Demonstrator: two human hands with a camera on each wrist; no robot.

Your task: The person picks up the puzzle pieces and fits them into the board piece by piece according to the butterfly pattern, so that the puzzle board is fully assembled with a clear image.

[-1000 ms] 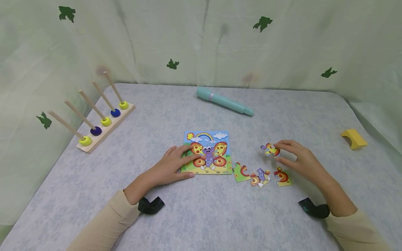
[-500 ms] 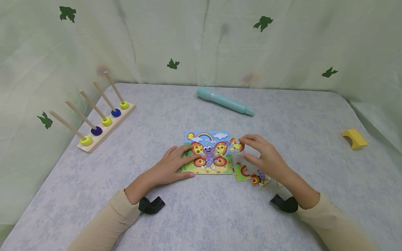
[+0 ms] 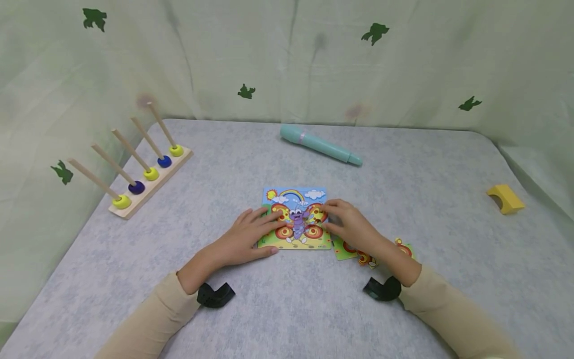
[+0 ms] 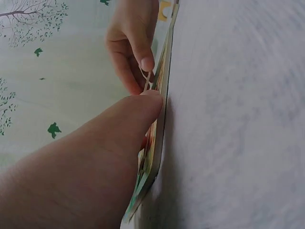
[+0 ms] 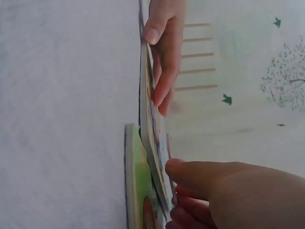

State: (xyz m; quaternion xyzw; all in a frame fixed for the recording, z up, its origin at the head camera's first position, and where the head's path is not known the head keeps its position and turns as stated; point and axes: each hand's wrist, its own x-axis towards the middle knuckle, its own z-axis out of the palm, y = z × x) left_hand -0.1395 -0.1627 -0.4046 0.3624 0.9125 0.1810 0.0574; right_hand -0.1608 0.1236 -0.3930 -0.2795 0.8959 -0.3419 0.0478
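A square butterfly picture puzzle board (image 3: 298, 230) lies on the table. My left hand (image 3: 246, 238) rests along its left side, fingers spread straight over the picture and thumb at the near left corner. Over the board's right edge, my right hand (image 3: 356, 227) pinches a butterfly-wing puzzle piece (image 3: 319, 215) between thumb and fingers. The left wrist view shows that piece edge-on, just above the board. Beside the board, under the right hand and forearm, lie a green puzzle piece (image 3: 343, 250), a second piece (image 3: 365, 260) and a third (image 3: 407, 248), all partly covered.
A wooden peg rack (image 3: 154, 185) with yellow and blue rings stands at the left. Behind the board lies a teal pen-like toy (image 3: 320, 144). A yellow arch block (image 3: 505, 199) sits at the far right. Fabric with green bird shapes (image 3: 375, 34) hangs behind the table.
My right hand has carried the wing piece leftward from the loose pieces to above the board's right side. My left hand has stayed on the board.
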